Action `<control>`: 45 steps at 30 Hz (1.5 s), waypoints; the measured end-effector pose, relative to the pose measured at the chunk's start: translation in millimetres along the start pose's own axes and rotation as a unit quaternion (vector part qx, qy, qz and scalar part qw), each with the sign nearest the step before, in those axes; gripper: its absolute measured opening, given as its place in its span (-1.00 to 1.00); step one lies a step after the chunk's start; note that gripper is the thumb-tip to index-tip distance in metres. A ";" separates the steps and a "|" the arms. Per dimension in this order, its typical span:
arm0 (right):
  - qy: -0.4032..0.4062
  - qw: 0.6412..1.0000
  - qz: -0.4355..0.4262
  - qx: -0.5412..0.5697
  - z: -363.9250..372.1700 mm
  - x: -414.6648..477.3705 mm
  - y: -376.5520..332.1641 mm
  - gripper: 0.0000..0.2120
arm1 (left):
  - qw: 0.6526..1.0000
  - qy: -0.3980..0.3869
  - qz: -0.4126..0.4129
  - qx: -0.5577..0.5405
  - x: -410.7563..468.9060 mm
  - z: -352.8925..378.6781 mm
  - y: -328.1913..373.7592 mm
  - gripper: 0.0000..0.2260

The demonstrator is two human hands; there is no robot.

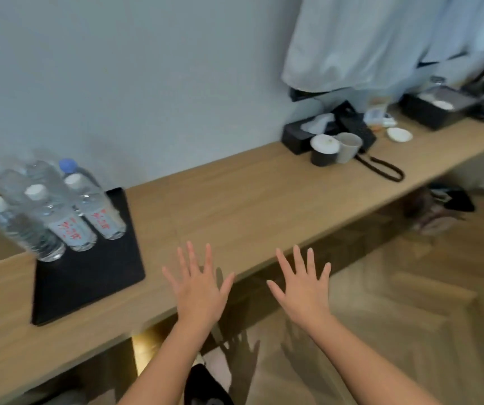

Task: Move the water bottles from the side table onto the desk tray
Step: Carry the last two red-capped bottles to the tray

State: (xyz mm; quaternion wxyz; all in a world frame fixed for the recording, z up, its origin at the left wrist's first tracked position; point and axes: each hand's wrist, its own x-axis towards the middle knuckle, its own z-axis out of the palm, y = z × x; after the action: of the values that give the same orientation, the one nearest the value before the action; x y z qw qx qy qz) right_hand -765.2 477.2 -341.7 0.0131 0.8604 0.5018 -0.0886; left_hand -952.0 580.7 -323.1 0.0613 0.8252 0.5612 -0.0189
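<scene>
Both bare forearms reach in from the bottom edge, and the fingers of the left hand (198, 290) and right hand (303, 290) are straight and fanned apart, palms down, holding nothing, above the front lip of the wooden desk (249, 206). Just left of them the black tray (94, 282) carries the water bottles (71, 217), upright and clustered at its back corner; five, perhaps six, since blur smears them. The side table is out of view, so any remaining bottle should probably be gripped mid-body and set on the tray's bare front without nudging the cluster. Farther along the desk stand a tissue box (296, 135) and cups (324, 150), against a pale wall (147, 83) and above herringbone flooring (410, 317).
</scene>
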 end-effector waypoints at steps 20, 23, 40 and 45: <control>0.043 0.939 0.339 0.044 -21.2 -119.7 338.6 -0.33 | 0.930 -0.001 0.368 0.012 -19.7 23.4 396.2 -0.29; 0.039 0.921 0.385 0.046 -30.1 -114.6 403.4 -0.34 | 0.910 -0.012 0.413 0.006 -11.9 29.0 470.2 -0.30; 0.106 0.814 0.564 0.084 -75.8 -117.2 654.0 -0.34 | 0.806 0.006 0.592 0.015 -25.3 22.2 770.0 -0.30; 0.107 0.811 0.564 0.111 -80.7 -124.9 738.5 -0.35 | 0.799 0.012 0.601 0.007 -45.6 29.5 855.4 -0.31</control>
State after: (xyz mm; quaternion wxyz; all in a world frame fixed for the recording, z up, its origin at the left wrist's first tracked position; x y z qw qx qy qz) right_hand -174.7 12.3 -290.7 -0.0892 0.9918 -0.0871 -0.0280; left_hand -173.5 224.8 -279.5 0.0478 0.9974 -0.0472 0.0274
